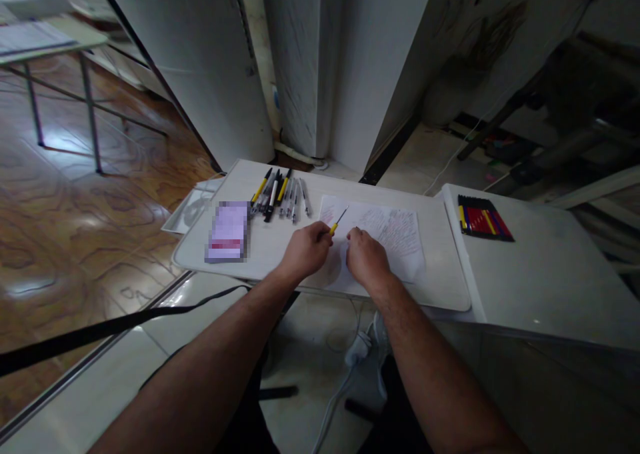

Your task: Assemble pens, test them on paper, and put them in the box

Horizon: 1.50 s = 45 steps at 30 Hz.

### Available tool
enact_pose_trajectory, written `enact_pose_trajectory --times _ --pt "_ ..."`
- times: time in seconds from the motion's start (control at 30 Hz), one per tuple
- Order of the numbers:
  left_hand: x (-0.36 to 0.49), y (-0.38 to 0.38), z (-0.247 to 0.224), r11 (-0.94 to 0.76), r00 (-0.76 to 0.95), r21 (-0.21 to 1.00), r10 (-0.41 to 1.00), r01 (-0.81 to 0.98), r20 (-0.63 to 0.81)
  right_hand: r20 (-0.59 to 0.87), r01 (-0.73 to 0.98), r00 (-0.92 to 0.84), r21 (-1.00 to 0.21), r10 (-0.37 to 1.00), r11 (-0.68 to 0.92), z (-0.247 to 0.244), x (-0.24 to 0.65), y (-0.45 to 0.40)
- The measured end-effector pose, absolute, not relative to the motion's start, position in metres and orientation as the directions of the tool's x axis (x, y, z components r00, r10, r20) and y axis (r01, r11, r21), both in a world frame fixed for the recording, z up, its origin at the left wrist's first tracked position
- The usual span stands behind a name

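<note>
A yellow pen barrel (333,229) with a thin dark refill sticking out of its upper end is pinched in my left hand (309,249). My right hand (366,255) is closed just to the right of it, fingertips pressed together; whatever they hold is too small to make out. Both hands are over a white paper (407,244) covered in scribbles on a small white table (445,267). Several pens (274,191), yellow, white, black and clear, lie in a loose group behind and left of my left hand.
At the table's left lies a blurred purple-white object (227,231). A white surface (540,274) adjoins on the right, bearing a dark pack of red, yellow and blue pens (483,219). White papers (190,207) stick out past the left edge. A white cable (333,401) runs below.
</note>
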<state>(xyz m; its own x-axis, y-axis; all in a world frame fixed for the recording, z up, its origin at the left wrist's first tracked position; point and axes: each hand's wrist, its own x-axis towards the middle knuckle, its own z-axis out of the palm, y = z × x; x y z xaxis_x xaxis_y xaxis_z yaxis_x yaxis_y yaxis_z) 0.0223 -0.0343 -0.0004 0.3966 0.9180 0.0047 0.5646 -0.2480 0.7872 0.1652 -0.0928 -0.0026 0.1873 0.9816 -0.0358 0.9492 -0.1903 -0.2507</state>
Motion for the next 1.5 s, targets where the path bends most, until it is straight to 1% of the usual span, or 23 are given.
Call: enact_pose_trajectory --times 0.1,0.2,0.3,0.37,0.43,0.53,0.6,0.9,1.13,1.33,1.5 --pt "0.021 -0.034 0.0 -0.268 0.41 0.807 0.911 0.526 0.036 0.093 0.881 0.218 -0.446 0.971 -0.155 -0.006 0.171 -0.09" --pt "0.021 -0.035 0.001 -0.289 0.426 0.822 0.903 0.492 0.062 0.201 0.724 0.301 -0.684 0.932 -0.086 -0.004 0.179 -0.085" --pt "0.021 -0.036 0.002 -0.296 0.439 0.831 0.896 0.472 0.069 0.19 0.499 0.421 -0.865 0.887 -0.052 0.0 0.185 -0.082" --pt "0.022 -0.037 0.001 -0.292 0.452 0.846 0.889 0.447 0.068 0.148 0.357 0.462 -0.934 0.874 -0.031 0.001 0.186 -0.081" --pt "0.023 -0.038 0.001 -0.293 0.468 0.854 0.881 0.429 0.067 0.091 0.224 0.468 -0.974 0.879 -0.019 0.002 0.186 -0.082" --pt "0.024 -0.039 0.001 -0.309 0.485 0.85 0.871 0.427 0.073 0.005 0.068 0.465 -0.997 0.885 -0.03 0.003 0.183 -0.083" --pt "0.024 -0.04 0.002 -0.321 0.494 0.847 0.866 0.425 0.08 -0.018 0.028 0.468 -0.999 0.884 -0.036 0.004 0.181 -0.083" --pt "0.023 -0.04 0.004 -0.317 0.498 0.857 0.863 0.407 0.082 -0.019 -0.005 0.445 -1.0 0.895 -0.018 0.005 0.179 -0.083" --pt "0.024 -0.041 0.004 -0.318 0.505 0.86 0.859 0.4 0.082 -0.072 -0.06 0.434 -0.997 0.898 -0.051 0.008 0.175 -0.084" --pt "0.024 -0.041 0.006 -0.33 0.506 0.841 0.859 0.429 0.078 -0.046 -0.037 0.432 -0.999 0.901 -0.034 0.006 0.177 -0.083" --pt "0.023 -0.04 0.005 -0.355 0.514 0.823 0.853 0.444 0.091 -0.005 -0.028 0.47 -1.0 0.883 0.01 0.007 0.181 -0.083"
